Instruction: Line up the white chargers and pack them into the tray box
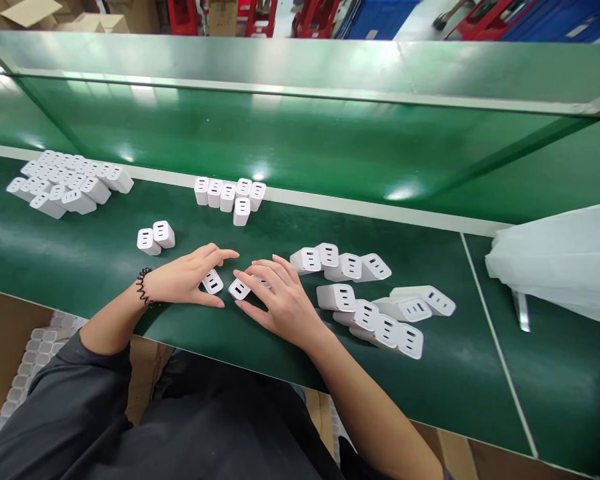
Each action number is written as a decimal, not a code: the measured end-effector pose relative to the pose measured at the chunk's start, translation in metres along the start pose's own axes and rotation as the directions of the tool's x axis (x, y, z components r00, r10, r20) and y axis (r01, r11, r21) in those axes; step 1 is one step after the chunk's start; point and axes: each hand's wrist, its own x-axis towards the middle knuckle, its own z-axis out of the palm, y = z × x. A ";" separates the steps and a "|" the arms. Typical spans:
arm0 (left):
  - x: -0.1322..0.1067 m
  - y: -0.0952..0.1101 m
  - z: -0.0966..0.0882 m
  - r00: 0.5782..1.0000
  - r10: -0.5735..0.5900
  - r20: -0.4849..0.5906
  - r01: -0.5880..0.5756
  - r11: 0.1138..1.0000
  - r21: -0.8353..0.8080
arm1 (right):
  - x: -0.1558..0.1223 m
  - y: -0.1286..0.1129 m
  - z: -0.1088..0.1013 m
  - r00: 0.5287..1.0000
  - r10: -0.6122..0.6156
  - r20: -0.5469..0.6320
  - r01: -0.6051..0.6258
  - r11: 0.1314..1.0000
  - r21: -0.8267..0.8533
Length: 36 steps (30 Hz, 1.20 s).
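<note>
On the green belt, my left hand curls around a small white charger block, thumb under it and fingers arched over it. My right hand does the same with another white charger block, fingers bent over it. The two blocks sit side by side between my hands, port faces up. A black coil band circles my left wrist.
Several more white chargers lie right of my hands. A pair and a small row sit farther out, a big pile at far left. A white plastic bag lies at right. A tray of parts sits below the belt.
</note>
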 end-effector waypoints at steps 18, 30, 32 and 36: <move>0.000 0.002 -0.007 0.988 0.127 0.084 -0.110 0.976 -0.187 | 0.000 -0.001 -0.002 1.000 -0.004 0.019 0.004 1.000 0.000; 0.005 -0.001 0.012 0.993 0.103 0.059 -0.103 0.995 -0.010 | -0.002 0.000 -0.003 1.000 -0.013 0.018 0.012 0.999 0.049; 0.004 -0.001 0.011 0.992 0.111 0.060 -0.112 0.994 -0.001 | -0.001 0.001 -0.003 1.000 -0.019 0.004 0.018 0.997 0.081; 0.002 0.002 0.009 0.989 0.123 0.081 -0.125 0.992 0.017 | 0.000 -0.001 0.004 0.995 0.040 -0.092 -0.037 0.999 0.032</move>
